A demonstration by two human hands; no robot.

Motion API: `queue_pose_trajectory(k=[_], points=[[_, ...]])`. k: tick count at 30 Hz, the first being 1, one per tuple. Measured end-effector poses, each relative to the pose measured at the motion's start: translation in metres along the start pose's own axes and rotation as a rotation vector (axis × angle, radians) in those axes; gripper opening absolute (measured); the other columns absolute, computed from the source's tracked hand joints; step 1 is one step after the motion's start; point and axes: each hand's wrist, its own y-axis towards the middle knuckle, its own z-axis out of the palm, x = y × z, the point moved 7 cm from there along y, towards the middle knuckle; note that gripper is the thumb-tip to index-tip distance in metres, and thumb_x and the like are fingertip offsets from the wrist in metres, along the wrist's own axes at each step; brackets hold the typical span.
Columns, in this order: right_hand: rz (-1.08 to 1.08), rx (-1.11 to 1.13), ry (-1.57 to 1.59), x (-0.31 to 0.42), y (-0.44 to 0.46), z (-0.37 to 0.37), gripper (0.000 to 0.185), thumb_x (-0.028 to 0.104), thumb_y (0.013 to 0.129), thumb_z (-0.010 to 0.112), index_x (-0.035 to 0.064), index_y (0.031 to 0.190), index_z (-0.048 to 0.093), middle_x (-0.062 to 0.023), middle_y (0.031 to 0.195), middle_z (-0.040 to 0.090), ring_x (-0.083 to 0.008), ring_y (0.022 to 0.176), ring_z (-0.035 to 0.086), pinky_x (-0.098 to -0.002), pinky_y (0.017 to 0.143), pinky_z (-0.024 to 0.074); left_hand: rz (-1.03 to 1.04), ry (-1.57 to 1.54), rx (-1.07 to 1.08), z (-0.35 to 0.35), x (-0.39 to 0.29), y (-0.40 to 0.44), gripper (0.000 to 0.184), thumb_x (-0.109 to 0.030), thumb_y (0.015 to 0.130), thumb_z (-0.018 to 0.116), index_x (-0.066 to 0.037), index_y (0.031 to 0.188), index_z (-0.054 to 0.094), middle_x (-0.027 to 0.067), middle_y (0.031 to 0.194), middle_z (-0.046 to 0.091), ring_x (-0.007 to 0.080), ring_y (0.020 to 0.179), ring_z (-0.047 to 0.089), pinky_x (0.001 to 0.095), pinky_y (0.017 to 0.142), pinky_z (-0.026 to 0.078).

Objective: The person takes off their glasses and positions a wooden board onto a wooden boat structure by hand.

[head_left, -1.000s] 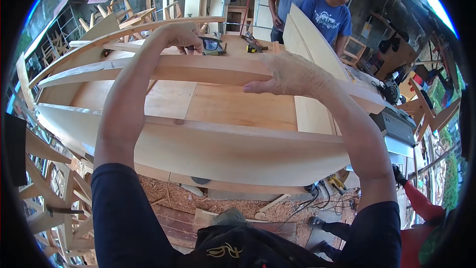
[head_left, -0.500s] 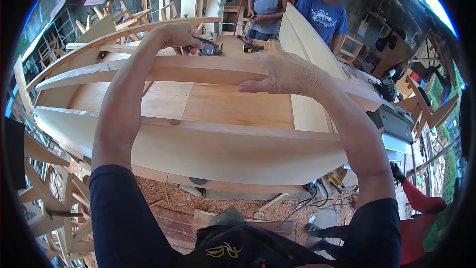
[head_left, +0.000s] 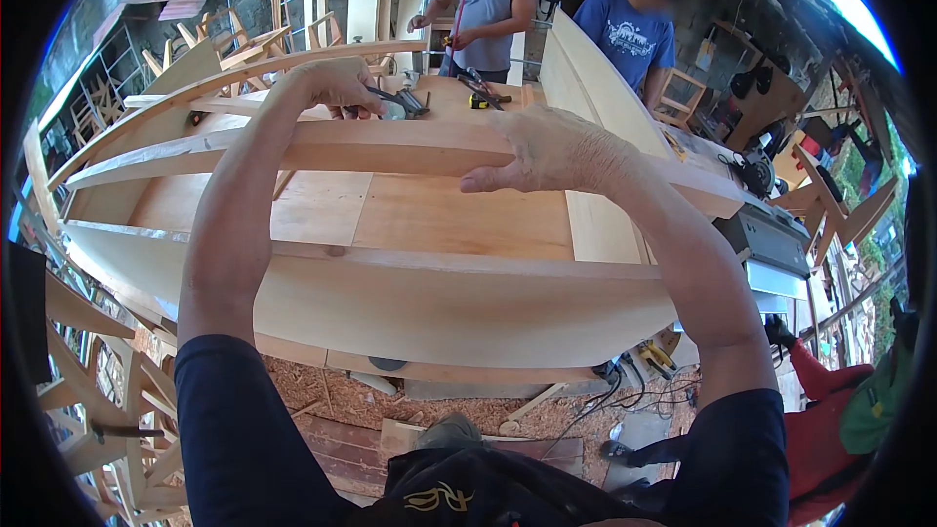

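Note:
My left hand (head_left: 342, 86) is closed beyond the middle curved wooden beam (head_left: 390, 148), its fingers curled around a small dark tool with a greyish metal end (head_left: 405, 103). I cannot make out the tool's exact kind. My right hand (head_left: 551, 151) grips the same beam further right, the thumb on the near face and the other fingers over the top, partly hidden. The beam runs across a large curved wooden frame, above a flat plywood sheet (head_left: 459, 215). A pale curved side panel (head_left: 459, 307) forms the near side of the frame.
A yellow tape measure (head_left: 478, 101) and a dark clamp-like tool (head_left: 481, 83) lie on the far plywood. Two people stand beyond the frame, one holding a red strip or cord (head_left: 462, 5). A yellow-and-black tool (head_left: 656, 358) and cables sit below right. Sawdust (head_left: 390, 410) covers the floor.
The dark tool in my left hand has turned, so its metal end shows differently. The person in the grey top has shifted left and spread their hands apart. My right hand stays on the beam.

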Motion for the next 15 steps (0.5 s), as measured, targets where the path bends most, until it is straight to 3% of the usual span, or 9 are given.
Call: queue_pose_trajectory(k=[5,9,15], points=[[0.051,0.052,0.111,-0.009,-0.013,-0.007,0.093,0.081,0.075,0.072,-0.0072,0.107,0.07,-0.0196,0.085,0.07,-0.0283,0.086,0.07,-0.0408,0.077,0.0541,0.0,0.006,0.004,0.002,-0.002,-0.001,0.024,-0.026,0.089,0.079,-0.004,0.08,0.074,0.0021,0.07,0.069,0.0095,0.061,0.063,0.0256,0.055,0.053],[0.15,0.151,0.327,-0.007,-0.019,-0.004,0.092,0.081,0.076,0.071,-0.0039,0.111,0.073,-0.0164,0.09,0.071,-0.0269,0.092,0.069,-0.0381,0.082,0.0533,0.001,0.014,-0.005,0.002,-0.002,-0.003,0.024,-0.026,0.088,0.079,-0.004,0.079,0.074,0.0024,0.07,0.069,0.0099,0.061,0.063,0.0263,0.055,0.052],[0.097,0.141,0.154,-0.021,-0.006,0.005,0.091,0.082,0.078,0.068,-0.0012,0.115,0.073,-0.019,0.096,0.073,-0.0284,0.096,0.068,-0.0395,0.086,0.0536,-0.018,-0.005,-0.005,0.002,-0.002,-0.004,0.024,-0.025,0.087,0.081,-0.003,0.08,0.074,0.0026,0.07,0.069,0.0102,0.06,0.063,0.0271,0.054,0.052]])
